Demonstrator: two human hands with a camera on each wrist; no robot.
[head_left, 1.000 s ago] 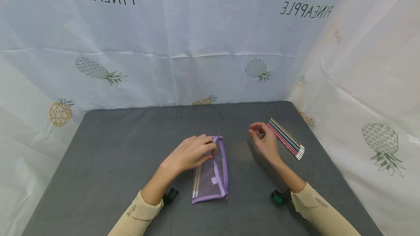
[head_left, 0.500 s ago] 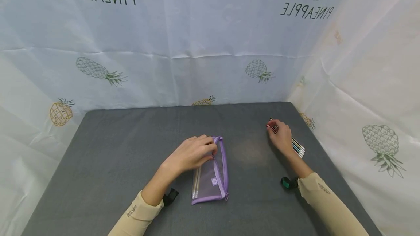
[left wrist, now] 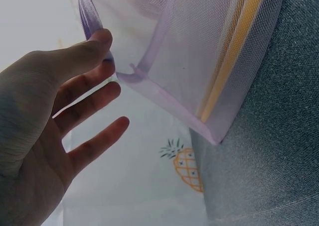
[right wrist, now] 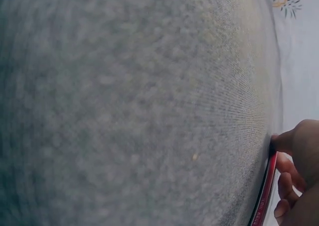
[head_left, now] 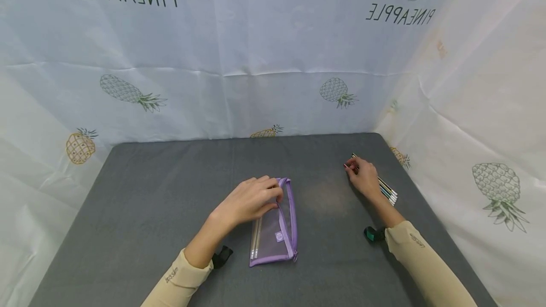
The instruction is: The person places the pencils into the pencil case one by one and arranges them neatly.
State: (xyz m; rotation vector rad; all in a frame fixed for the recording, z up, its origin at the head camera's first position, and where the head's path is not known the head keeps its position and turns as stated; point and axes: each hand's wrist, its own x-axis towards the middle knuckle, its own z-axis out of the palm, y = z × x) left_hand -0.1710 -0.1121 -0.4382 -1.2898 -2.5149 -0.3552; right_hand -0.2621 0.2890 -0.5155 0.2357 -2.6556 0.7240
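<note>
My left hand (head_left: 251,200) pinches the upper edge of a purple-trimmed mesh pencil case (head_left: 273,245) between thumb and forefinger, its other fingers spread in the left wrist view. The case's long zipper side (head_left: 294,226) gapes, and light-coloured pencils (head_left: 255,238) lie inside along the left side. At the right of the table, my right hand (head_left: 364,179) is over a row of pencils (head_left: 388,191), covering their middle. Its thumb and fingers pinch the end of a red pencil (right wrist: 266,188), seen low in the right wrist view.
A dark grey cloth (head_left: 170,179) covers the table. White curtains with pineapple prints (head_left: 239,103) stand behind it and along both sides. Each wrist wears a dark strap, the right one with a green patch (head_left: 370,234).
My right hand has moved right onto the row of pencils and taken hold of the red pencil, shifting slightly left at the end. My left hand stays on the pencil case.
</note>
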